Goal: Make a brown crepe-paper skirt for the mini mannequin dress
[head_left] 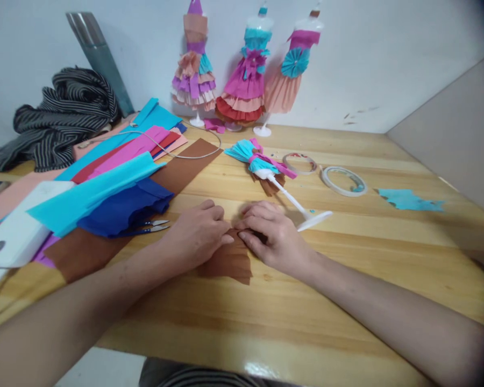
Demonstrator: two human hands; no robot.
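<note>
Both my hands rest on a small piece of brown crepe paper (229,263) lying on the wooden table (290,312). My left hand (197,234) has its fingers curled and pinches the paper's top edge. My right hand (268,234) meets it fingertip to fingertip and presses the same edge down. Just beyond my right hand lies a small white mannequin stand on its side (290,199), dressed in teal, pink and brown paper (258,161). Small scissors (155,226) lie left of my left hand.
Sheets of teal, blue, pink, red and brown crepe paper (116,177) are piled at the left with a white box (20,226). Three dressed mannequins (242,75) stand at the back wall. Two tape rolls (344,180) and a teal scrap (409,200) lie at the right. Striped cloth (64,113) sits back left.
</note>
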